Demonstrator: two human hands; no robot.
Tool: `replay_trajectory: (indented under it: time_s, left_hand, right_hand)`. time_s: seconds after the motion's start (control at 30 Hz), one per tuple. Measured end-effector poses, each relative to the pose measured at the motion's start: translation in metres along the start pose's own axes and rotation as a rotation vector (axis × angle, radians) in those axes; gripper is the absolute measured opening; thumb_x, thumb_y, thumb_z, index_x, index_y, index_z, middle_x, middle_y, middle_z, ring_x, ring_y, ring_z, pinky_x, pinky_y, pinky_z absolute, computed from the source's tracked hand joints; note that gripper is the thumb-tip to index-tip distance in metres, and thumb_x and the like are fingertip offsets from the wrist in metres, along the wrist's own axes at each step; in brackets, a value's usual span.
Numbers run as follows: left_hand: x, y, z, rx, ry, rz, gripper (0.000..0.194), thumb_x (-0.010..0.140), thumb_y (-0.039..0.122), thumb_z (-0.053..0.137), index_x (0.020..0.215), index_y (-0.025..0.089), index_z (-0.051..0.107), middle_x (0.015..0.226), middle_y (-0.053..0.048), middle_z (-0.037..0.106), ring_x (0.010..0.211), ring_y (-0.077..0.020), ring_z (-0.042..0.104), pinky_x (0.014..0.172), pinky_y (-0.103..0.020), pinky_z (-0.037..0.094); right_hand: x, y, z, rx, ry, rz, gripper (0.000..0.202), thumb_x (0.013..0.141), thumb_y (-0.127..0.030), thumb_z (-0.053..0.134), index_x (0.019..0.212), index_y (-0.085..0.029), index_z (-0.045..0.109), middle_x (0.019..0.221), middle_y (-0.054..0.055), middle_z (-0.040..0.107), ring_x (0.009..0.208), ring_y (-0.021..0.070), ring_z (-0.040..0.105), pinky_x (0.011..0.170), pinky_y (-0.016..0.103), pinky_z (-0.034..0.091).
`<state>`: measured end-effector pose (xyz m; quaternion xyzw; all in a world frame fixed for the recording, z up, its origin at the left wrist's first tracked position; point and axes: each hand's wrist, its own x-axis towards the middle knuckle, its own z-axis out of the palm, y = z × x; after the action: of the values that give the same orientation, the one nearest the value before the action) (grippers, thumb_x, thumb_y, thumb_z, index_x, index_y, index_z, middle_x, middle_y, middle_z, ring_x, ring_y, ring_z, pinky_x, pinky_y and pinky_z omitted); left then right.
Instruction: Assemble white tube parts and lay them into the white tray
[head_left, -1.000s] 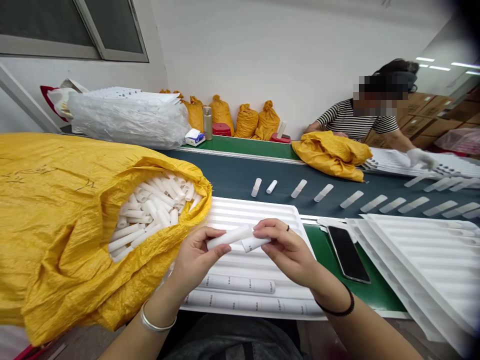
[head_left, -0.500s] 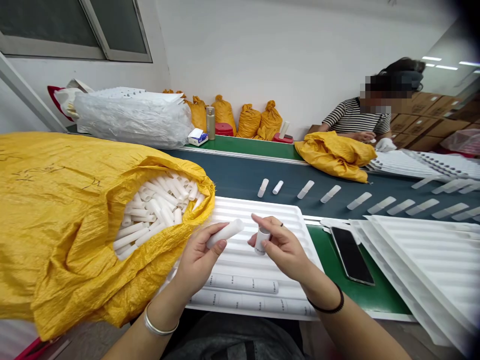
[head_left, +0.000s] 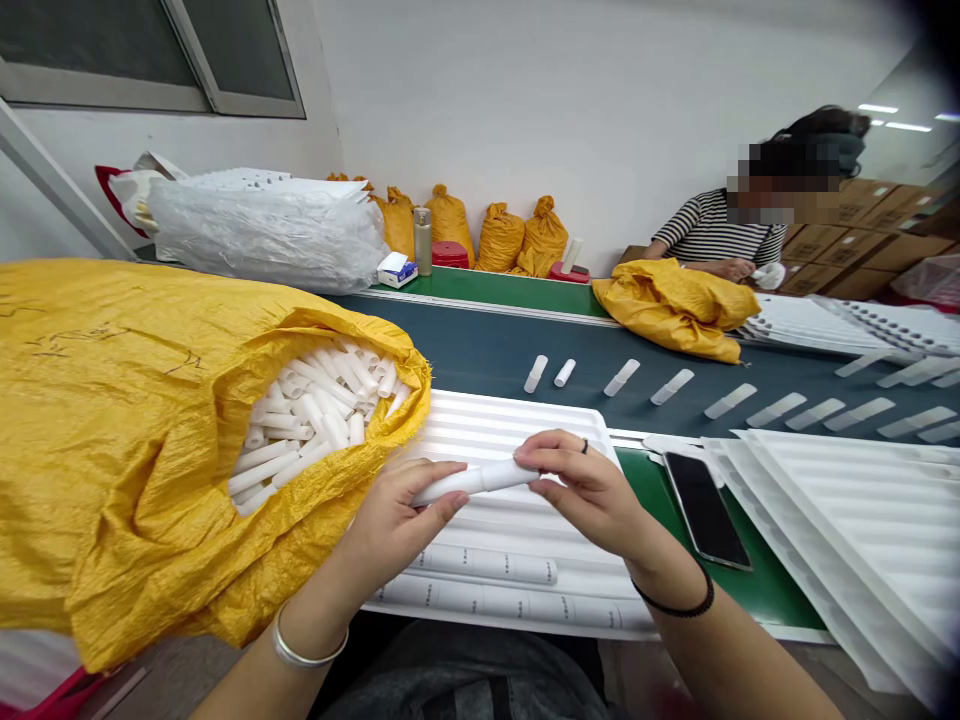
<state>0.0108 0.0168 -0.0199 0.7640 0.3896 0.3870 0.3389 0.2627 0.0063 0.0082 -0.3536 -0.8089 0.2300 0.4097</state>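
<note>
Tube and cap, apart a moment ago, now meet in line above the tray. Left hand pinches the tube; right hand pinches the cap. Fingers cover both outer ends; any overlap at the joint cannot be determined.

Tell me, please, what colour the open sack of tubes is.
The sack is yellow, seen best in the head view.

Crinkled woven-plastic yellow sack, smooth matt white plastic tubes, glossy black phone screen
</note>
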Motion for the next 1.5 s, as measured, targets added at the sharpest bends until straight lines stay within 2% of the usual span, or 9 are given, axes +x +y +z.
replay_trajectory:
  time_s: [0.2,0.7,0.83,0.97,1.07,1.17,1.3,1.4,1.5]
  left_hand:
    - [-0.001,0.003,0.003,0.142,0.081,0.207,0.029,0.087,0.026,0.062,0.115,0.018,0.064,0.087,-0.007,0.069,0.080,-0.0179,0.064,0.074,-0.030,0.050]
    - [-0.008,0.006,0.002,0.344,0.148,0.487,0.055,0.083,0.012,0.065,0.133,0.023,0.048,0.091,-0.006,0.068,0.080,-0.0164,0.062,0.075,-0.029,0.051]
    - [-0.012,0.008,-0.002,0.463,0.139,0.558,0.059,0.084,0.013,0.064,0.139,0.023,0.042,0.092,-0.006,0.070,0.078,-0.0168,0.062,0.074,-0.030,0.051]
    - [-0.011,0.011,-0.005,0.562,0.117,0.631,0.063,0.084,0.012,0.064,0.141,0.019,0.039,0.091,-0.007,0.071,0.073,-0.0170,0.059,0.070,-0.030,0.050]
    - [-0.009,0.010,-0.002,0.564,0.078,0.631,0.068,0.084,0.012,0.064,0.145,0.017,0.034,0.094,-0.009,0.070,0.075,-0.0187,0.058,0.070,-0.032,0.050]
    - [-0.005,0.012,0.005,0.524,0.046,0.593,0.072,0.087,0.016,0.061,0.149,0.016,0.025,0.092,-0.010,0.067,0.077,-0.0198,0.059,0.071,-0.032,0.052]
    - [-0.004,0.014,0.012,0.453,0.015,0.547,0.071,0.092,0.020,0.053,0.152,0.016,0.015,0.085,-0.008,0.065,0.075,-0.0196,0.061,0.069,-0.031,0.053]
    - [-0.007,0.005,0.012,0.470,-0.066,0.462,0.070,0.095,0.025,0.049,0.153,0.021,0.009,0.088,-0.009,0.065,0.079,-0.0203,0.063,0.072,-0.032,0.055]
    - [-0.010,-0.016,0.013,0.559,-0.067,0.294,0.080,0.092,0.036,0.054,0.153,0.022,0.004,0.124,-0.018,0.057,0.112,-0.0299,0.057,0.090,-0.044,0.052]
  right_hand:
    - [-0.002,0.001,0.006,-0.043,0.026,0.042,0.025,0.093,-0.025,0.053,0.118,-0.025,0.056,0.099,0.007,0.064,0.083,0.0171,0.060,0.073,0.032,0.053]
    - [-0.001,-0.009,0.003,-0.059,-0.047,-0.001,0.028,0.093,-0.026,0.053,0.121,-0.023,0.057,0.102,0.009,0.068,0.090,0.0188,0.065,0.077,0.031,0.053]
    - [-0.003,-0.013,0.005,-0.023,-0.050,0.112,0.026,0.093,-0.033,0.053,0.114,-0.021,0.062,0.095,0.008,0.070,0.080,0.0167,0.065,0.071,0.028,0.052]
    - [-0.005,-0.015,0.008,0.194,-0.051,0.362,0.030,0.091,-0.041,0.056,0.107,-0.017,0.064,0.072,0.003,0.063,0.057,0.0117,0.054,0.051,0.024,0.046]
    - [-0.005,-0.014,0.010,0.285,-0.088,0.430,0.031,0.090,-0.041,0.057,0.108,-0.016,0.063,0.077,0.004,0.064,0.058,0.0116,0.054,0.051,0.024,0.045]
    - [-0.006,-0.015,0.012,0.178,-0.105,0.340,0.027,0.091,-0.036,0.056,0.110,-0.018,0.063,0.094,0.007,0.067,0.074,0.0149,0.059,0.065,0.027,0.049]
    - [-0.011,-0.016,0.018,0.108,-0.108,0.304,0.026,0.093,-0.034,0.052,0.111,-0.018,0.063,0.093,0.006,0.069,0.077,0.0151,0.061,0.069,0.027,0.049]
    - [-0.003,-0.007,0.025,-0.015,-0.327,0.287,0.024,0.090,-0.034,0.058,0.108,-0.020,0.066,0.092,0.005,0.069,0.077,0.0152,0.062,0.071,0.026,0.049]
    - [0.029,0.024,0.032,-0.341,-0.456,0.320,0.017,0.076,-0.027,0.074,0.089,-0.017,0.070,0.096,0.007,0.067,0.087,0.0194,0.062,0.080,0.028,0.047]
